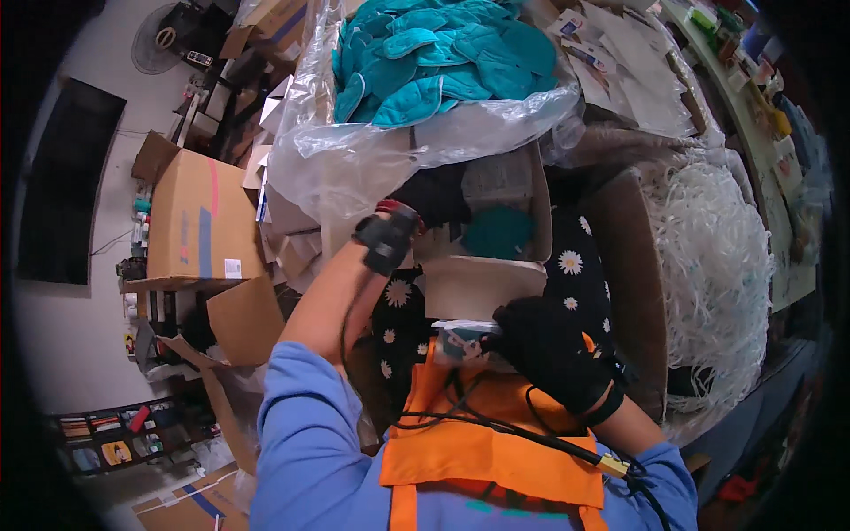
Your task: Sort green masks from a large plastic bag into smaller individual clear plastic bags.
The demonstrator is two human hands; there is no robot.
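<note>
Head view: seemingly a picking step, left hand [434,196] inside the carton [485,276] beside the teal piece [499,233], right hand [551,352] at the plastic tub [453,343], both grips unclear; the next move likely calls for a sure pinch.

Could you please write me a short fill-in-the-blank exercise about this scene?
1. The right hand is at the small translucent container, while the hand reaching into the open box is the person's ____.
2. The tangled strips are coloured ____.
3. The apron is coloured ____.

Missing words: left; white; orange.
</note>
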